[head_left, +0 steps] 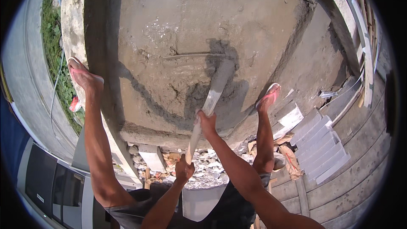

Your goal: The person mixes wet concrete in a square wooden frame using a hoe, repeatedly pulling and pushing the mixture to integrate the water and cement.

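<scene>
Both my hands are closed around the long handle of a hoe (216,87). My left hand (184,169) grips its lower end, close to my body. Farther up, my right hand (206,123) wraps around the shaft. Grey mud coats the handle's far part. The hoe's blade lies sunk in wet cement mortar (169,12), and only a thin edge of it shows. Wet mortar spreads across a wide, shallow bed ahead of me, with shiny water on its far left part. Shadows fall across its near part.
My sandalled feet stand wide apart, one on the concrete wall (73,17) at left, one on the bed's right edge. Stacked grey blocks (322,148) stand at right beside torn paper bags (291,161). Rubble (207,171) lies below the near edge. Grass (53,55) grows beyond the wall.
</scene>
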### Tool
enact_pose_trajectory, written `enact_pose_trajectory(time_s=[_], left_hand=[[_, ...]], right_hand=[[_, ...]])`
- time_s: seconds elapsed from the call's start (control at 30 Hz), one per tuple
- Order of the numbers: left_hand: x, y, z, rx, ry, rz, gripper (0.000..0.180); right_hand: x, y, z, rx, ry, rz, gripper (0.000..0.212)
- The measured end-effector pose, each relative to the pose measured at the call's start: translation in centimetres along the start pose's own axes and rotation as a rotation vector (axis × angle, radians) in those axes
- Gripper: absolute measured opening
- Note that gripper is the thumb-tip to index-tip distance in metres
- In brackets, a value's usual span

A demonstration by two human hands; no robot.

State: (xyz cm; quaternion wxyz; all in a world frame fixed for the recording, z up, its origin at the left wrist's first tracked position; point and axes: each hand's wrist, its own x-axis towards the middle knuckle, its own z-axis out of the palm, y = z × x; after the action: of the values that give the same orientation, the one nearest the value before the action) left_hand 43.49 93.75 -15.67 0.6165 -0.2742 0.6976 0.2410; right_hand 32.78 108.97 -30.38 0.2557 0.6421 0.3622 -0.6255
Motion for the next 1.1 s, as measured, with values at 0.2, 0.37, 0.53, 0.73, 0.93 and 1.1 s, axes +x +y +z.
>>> enact_pose_trajectory(time_s=[0.2,0.37,0.53,0.73,0.93,1.1], left_hand=[[-6.8,-4.9,2.9,-0.062,-0.098,0.027,0.038],[1.3,8.3,1.2,-0.144,-0.206,0.256,0.044],[6.9,29.0,-3.1,-0.287,-0.362,0.345,0.034],[2.7,21.8,-1.9,-0.448,-0.406,0.045,0.034],[-2.2,13.7,-15.3,0.145,-0.35,0.058,0.042],[-2.9,8.4,-28.9,0.767,-0.236,0.31,0.031]], right_hand=[[-9.6,4.5,-5.8,-0.07,0.04,0.033,0.022],[-4.8,-12.7,-4.4,-0.031,0.081,-0.341,0.028],[7.8,-30.7,-4.7,-0.357,0.168,-0.727,0.044],[10.3,-17.6,-4.7,-0.478,0.271,-0.343,0.026],[0.1,-7.0,0.1,0.115,0.25,-0.038,0.028],[-10.6,-2.2,7.2,0.609,0.225,0.028,0.029]])
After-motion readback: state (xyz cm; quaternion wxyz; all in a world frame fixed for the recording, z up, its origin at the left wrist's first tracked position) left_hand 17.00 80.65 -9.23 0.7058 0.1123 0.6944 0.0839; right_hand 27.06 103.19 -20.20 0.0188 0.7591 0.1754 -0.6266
